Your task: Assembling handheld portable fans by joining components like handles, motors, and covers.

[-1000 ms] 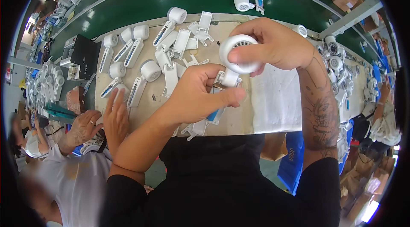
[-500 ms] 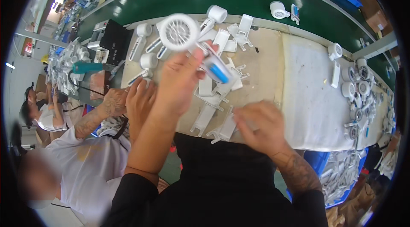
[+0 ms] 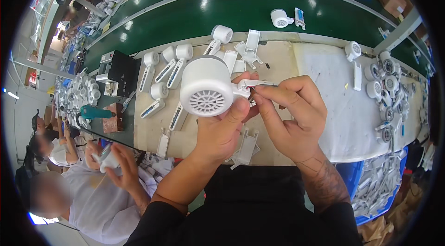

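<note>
A white handheld fan (image 3: 206, 81) with a round grilled head is raised over the table in front of me. My left hand (image 3: 220, 130) is closed around it from below, near the neck where the head meets the handle. With thumb and fingertips my right hand (image 3: 296, 111) pinches the fan's slim handle section, just right of the joint. Small dark bits, perhaps wires, show between my hands, partly hidden by fingers. Beneath my hands lies a white plastic handle shell (image 3: 246, 148). More white shells (image 3: 251, 47) lie beyond the fan.
Several fans with exposed handles (image 3: 174, 70) lie left of my hands. Beside them stand a black machine (image 3: 121, 77) and a teal power tool (image 3: 96, 112). Finished-looking fans (image 3: 387, 81) cluster at right, above a blue bin (image 3: 354, 186) of white parts. At left, a co-worker holds a white fan part (image 3: 109, 159).
The fan has come down and turned, its head now nearer me. My right hand has risen from the table to grip its handle. The co-worker's hands have left the table, holding a fan part.
</note>
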The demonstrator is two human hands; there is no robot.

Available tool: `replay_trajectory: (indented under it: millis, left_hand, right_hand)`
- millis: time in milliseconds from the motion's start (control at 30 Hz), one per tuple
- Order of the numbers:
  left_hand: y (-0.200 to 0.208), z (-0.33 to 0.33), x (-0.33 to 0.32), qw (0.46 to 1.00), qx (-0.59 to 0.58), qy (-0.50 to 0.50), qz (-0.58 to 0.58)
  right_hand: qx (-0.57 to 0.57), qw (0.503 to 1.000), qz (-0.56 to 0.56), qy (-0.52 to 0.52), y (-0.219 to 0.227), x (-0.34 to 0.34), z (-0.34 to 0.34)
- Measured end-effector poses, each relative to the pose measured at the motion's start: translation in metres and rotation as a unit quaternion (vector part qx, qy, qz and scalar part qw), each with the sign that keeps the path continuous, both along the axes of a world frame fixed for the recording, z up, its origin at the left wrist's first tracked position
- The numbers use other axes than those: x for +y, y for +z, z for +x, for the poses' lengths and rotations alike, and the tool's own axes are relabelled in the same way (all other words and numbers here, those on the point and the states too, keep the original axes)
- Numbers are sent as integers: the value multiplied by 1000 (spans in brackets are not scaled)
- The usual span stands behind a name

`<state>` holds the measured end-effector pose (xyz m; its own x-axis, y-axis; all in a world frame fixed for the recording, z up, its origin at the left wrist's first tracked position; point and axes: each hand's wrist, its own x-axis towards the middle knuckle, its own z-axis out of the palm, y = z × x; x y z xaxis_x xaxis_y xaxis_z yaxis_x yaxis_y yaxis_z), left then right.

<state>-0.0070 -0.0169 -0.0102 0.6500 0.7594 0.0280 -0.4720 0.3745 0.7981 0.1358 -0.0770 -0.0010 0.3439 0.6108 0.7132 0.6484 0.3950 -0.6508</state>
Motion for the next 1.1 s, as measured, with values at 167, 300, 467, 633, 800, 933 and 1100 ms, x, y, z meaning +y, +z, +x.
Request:
replay_trajectory:
  millis: [167,300,467,633,800,933,1100]
  left_hand:
    - [-5,3,-1,999,16,47,1]
    - [-12,-3,8,996,72,45,35]
    - [-13,1,21,998,26,45,-42]
    - [-8,-17,39,991,58,113,-32]
    - [-13,-25,53,989,73,127,-23]
    - [-11,-28,52,991,45,102,-80]
    - [-12,-22,52,993,68,83,-57]
  right_hand:
    - [-62,998,-5,9,-3,4,6]
    - [-7,995,-59,83,-3,8,5]
    - [-31,995,-62,71,-11,17,4]
    - [-194,965,-49,170,-46,-22,7]
    - [-289,884,-214,300,-107,-57,-19]
    - [-294,897,-219,248,-123,-56,-5]
    - [-307,917,-235,96,-118,-51,40]
